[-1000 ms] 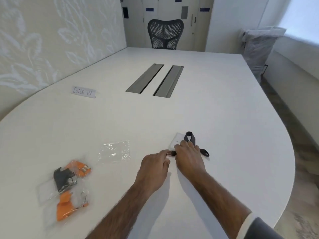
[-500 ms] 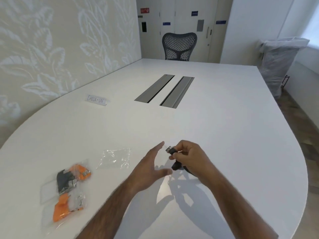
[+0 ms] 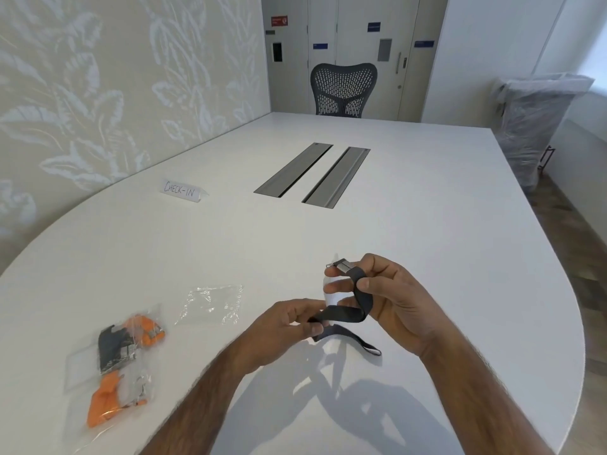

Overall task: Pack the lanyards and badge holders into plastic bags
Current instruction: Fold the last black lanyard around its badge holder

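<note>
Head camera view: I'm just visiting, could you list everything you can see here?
table: one, white, under everything
lanyard: one, black, held above the table in both hands
badge holder: one, clear, among the right hand's fingers, partly hidden
empty bag: one, clear, on the table left of the hands
filled bags: at least two, clear, orange and black lanyards inside, near left edge
sign: one, white, reads CHECK-IN, far left
slots: two, grey, table centre
chair: one, black, far end
bin: one, clear liner, by right wall
left hand: one, pinches the lanyard strap
right hand: one, holds the lanyard near its clip
</note>
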A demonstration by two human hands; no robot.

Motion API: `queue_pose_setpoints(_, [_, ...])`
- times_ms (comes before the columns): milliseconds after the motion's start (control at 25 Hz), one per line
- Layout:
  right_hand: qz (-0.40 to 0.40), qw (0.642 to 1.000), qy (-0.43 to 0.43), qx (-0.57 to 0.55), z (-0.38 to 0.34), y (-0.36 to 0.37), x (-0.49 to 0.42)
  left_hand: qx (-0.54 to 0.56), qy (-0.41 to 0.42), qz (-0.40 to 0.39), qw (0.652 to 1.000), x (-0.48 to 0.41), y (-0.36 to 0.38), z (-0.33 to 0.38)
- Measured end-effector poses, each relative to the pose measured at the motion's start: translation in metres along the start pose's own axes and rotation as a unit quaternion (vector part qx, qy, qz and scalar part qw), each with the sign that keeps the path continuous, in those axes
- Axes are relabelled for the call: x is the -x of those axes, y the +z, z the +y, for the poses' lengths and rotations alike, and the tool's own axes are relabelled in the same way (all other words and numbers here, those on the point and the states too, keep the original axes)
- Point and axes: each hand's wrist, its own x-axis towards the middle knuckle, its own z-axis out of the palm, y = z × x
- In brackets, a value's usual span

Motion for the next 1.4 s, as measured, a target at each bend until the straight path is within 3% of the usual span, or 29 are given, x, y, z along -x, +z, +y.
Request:
queue_pose_setpoints(160, [-0.026,1.0,0.004,-0.012,0.002,-0.005,0.001,0.194,-0.006,-0.064,0.979,0.001,-0.003,-0.001])
queue_pose_setpoints(280, [-0.065,0.998,0.004,0.015,0.004,-0.006,0.0,0.285,-0.056,-0.002,0.957,0.0,0.004,-0.009])
queue_pose_setpoints(480, [-0.15,0.987,0.055,-0.021,0.012,-0.002,-0.002,0.364,-0.113,-0.04,0.923,-0.005,0.024,-0.005])
queue_pose_setpoints(600, [-0.162,0.984,0.068,-0.014,0.013,-0.003,0.001,0.466,-0.117,0.005,0.877,-0.006,0.026,0.002])
queue_pose_setpoints(680, [-0.115,0.99,0.081,0.007,0.013,-0.008,0.005,0.481,-0.124,0.113,0.86,-0.008,0.018,0.006])
queue_pose_setpoints(800, [0.045,0.978,0.096,0.182,0.01,-0.013,0.009,0.36,-0.057,0.234,0.901,-0.006,-0.005,0.014])
queue_pose_setpoints(880, [0.106,0.953,0.096,0.268,0.011,-0.011,0.007,0.278,0.0,0.243,0.93,-0.004,-0.013,0.024])
queue_pose_setpoints(960, [0.09,0.95,0.088,0.285,0.013,0.0,0.003,0.22,0.036,0.237,0.945,-0.003,-0.013,0.034])
queue_pose_setpoints(1160, [0.129,0.946,0.059,0.291,0.02,0.017,-0.007,0.218,0.073,0.291,0.929,-0.007,-0.006,0.04])
queue_pose_setpoints(1320, [0.165,0.974,0.01,0.154,0.016,0.024,-0.01,0.472,0.021,0.194,0.86,-0.008,0.013,0.033])
queue_pose_setpoints(1400, [0.198,0.976,-0.016,0.088,0.013,0.025,-0.014,0.443,-0.004,0.104,0.89,-0.005,0.031,0.026])
